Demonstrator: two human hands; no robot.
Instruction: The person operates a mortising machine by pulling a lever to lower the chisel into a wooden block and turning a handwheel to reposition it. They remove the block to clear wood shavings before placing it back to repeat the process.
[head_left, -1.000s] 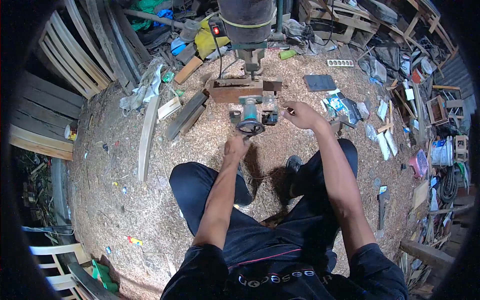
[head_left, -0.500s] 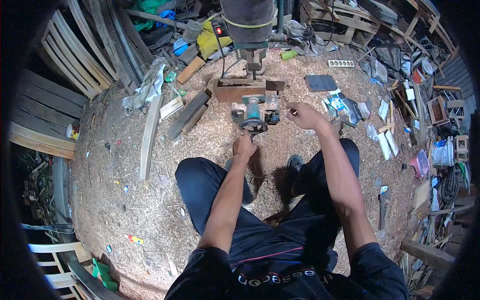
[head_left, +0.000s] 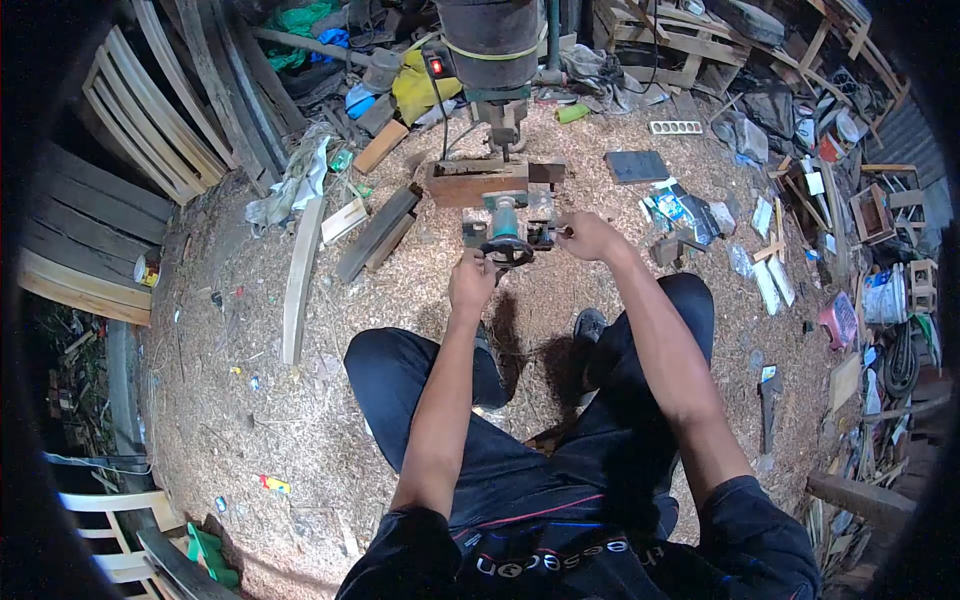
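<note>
- In the head view, the wheel (head_left: 507,250) is gripped at its near left rim by the left hand (head_left: 472,283), whose fingers are curled.
- The right hand (head_left: 588,238) is held just right of the wheel, fingers bent at the metal slide (head_left: 541,236); whether anything is gripped cannot be told.
- The block (head_left: 478,187) is set crosswise beyond the wheel, below the drill (head_left: 490,45), and a slot is shown in its top.
- The bit (head_left: 506,152) is seen at the block's far side (whether it is turning cannot be made out).
- A red light is shown on the switch (head_left: 436,67), so power may be on.
- If the wheel were turned too hard, the bit could be jammed or snapped.
- If the block were poorly clamped, it could be twisted loose.
- Fingers could be pinched at the slide by a sudden shift.
</note>
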